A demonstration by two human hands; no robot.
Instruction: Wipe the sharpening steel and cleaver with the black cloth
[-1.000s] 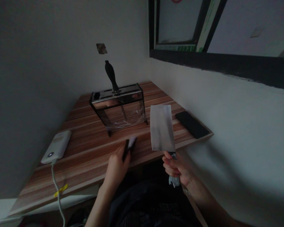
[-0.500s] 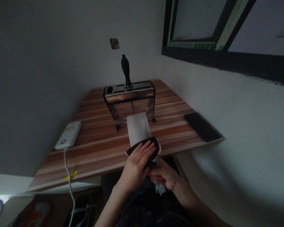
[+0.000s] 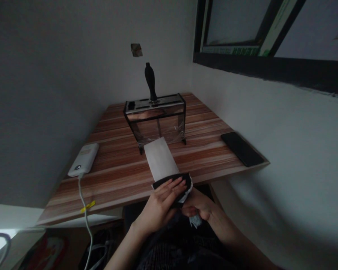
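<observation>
A flat, pale grey rectangular blade (image 3: 160,159), like a cleaver's, points away from me over the table's front edge. Across its near part lies a black sheet with a ragged white edge, resembling sandpaper (image 3: 186,179). My left hand (image 3: 163,200) presses this sheet down with its fingers laid over the top; the thumb is hidden. Just behind it, my right hand (image 3: 201,204) is closed around the handle end, where light grey cloth (image 3: 195,220) pokes out below the fist. The handle itself is mostly covered.
Beyond the blade stands a metal-and-clear-sided box (image 3: 157,122) with a black upright handle (image 3: 150,80). A white power bank (image 3: 83,159) with a cable (image 3: 83,202) lies left, a black phone (image 3: 242,149) right. Walls border the wood-grain table (image 3: 115,150).
The blade's far end has swung left and slightly nearer to me. Both hands and the black sheet have shifted a little toward me, still holding on.
</observation>
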